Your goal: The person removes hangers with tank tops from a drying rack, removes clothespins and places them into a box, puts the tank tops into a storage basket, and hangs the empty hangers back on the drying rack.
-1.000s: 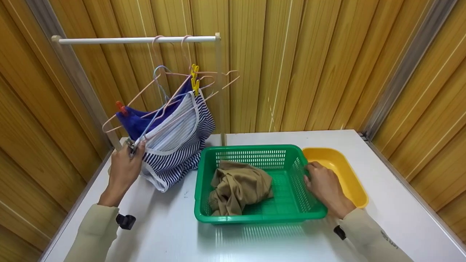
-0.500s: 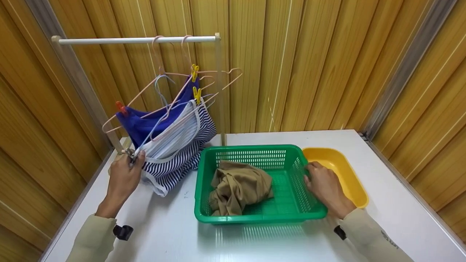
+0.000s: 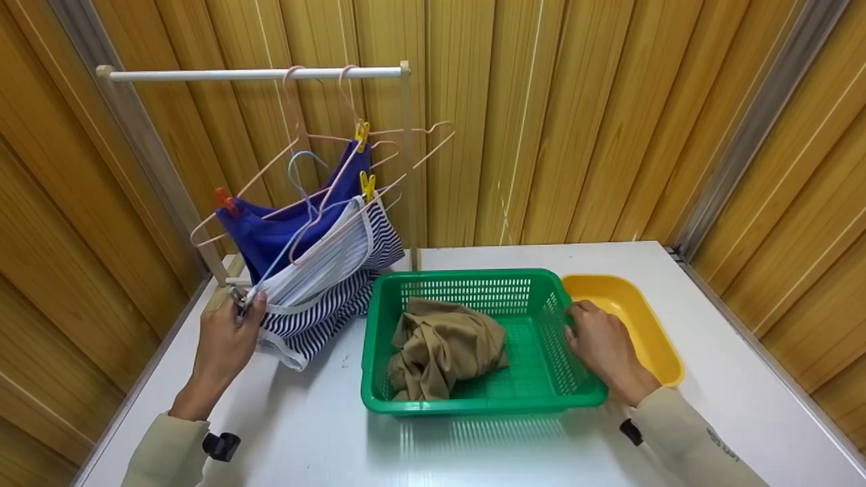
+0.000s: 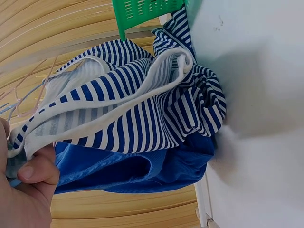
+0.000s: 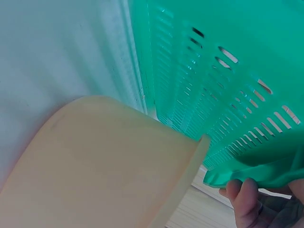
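Note:
With thumb and fingers my left hand [image 3: 226,338] pinches the near corner of a navy-and-white striped top [image 3: 325,318], at the end of a light blue hanger [image 3: 298,233]. A greyish clip [image 3: 240,304] shows at those fingers; whether it bites the cloth I cannot tell. A yellow clothespin [image 3: 367,184] sits at the top's far corner. In the left wrist view, my thumb presses on the top's white-edged band [image 4: 95,124]. My right hand [image 3: 602,341] grips the right rim of a green basket [image 3: 487,407]; its fingertips curl over that rim in the right wrist view.
Crumpled brown cloth [image 3: 446,345] lies in the basket. A yellow tub [image 3: 649,325] stands right of it. Behind the striped top, a blue garment [image 3: 270,226] hangs on a pink hanger [image 3: 260,172] from the white rack bar [image 3: 257,74]. The white table [image 3: 325,433] meets wood-patterned walls.
My left hand has moved down and slightly toward me, lowering the striped top and its blue hanger; the pink hanger in front of it has shifted. My right hand stays on the basket rim.

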Demonstrator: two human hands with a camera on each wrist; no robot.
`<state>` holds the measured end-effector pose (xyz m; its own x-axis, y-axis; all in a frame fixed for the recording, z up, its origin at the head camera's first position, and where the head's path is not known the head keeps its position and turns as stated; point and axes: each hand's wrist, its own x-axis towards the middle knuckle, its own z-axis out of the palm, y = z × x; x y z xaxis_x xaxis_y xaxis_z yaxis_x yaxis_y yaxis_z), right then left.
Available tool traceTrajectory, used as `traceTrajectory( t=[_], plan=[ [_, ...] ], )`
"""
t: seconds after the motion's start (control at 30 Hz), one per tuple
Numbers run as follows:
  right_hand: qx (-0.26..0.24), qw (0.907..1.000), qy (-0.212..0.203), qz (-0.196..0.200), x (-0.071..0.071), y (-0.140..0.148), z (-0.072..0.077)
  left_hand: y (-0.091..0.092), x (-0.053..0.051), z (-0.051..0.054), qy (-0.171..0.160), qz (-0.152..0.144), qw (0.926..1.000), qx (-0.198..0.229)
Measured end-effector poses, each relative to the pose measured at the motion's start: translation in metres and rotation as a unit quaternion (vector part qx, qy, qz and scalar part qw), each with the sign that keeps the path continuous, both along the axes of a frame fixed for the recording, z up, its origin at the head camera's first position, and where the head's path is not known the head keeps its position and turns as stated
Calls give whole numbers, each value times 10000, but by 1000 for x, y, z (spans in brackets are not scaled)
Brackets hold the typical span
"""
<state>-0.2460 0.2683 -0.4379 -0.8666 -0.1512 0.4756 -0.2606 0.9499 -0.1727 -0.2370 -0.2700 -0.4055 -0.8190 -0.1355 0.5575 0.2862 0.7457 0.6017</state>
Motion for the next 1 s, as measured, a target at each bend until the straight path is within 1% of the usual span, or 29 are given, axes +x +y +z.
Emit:
traceTrajectory(
  t=[0.27,0.4,0.47,0.67,0.83,1.0],
  plan=[
    [-46,9998,-213,-29,2,0,2,-6,9,-7,127,-8,9999,-92],
    [-15,9996,-284,-61,2,0,2,-9,13,-9,87,-6,9999,-100],
    [-26,9995,-320,-83,2,0,3,-10,15,-11,-18,-30,9999,-110],
    [-69,9994,-331,-78,1,-1,2,-14,21,-17,-492,-64,9986,-178],
    [-73,9998,-167,43,2,-1,1,-17,26,-23,-656,-11,9977,-172],
    [-140,9996,-223,47,2,0,2,-20,28,-25,-856,-93,9960,-232]
  ],
)
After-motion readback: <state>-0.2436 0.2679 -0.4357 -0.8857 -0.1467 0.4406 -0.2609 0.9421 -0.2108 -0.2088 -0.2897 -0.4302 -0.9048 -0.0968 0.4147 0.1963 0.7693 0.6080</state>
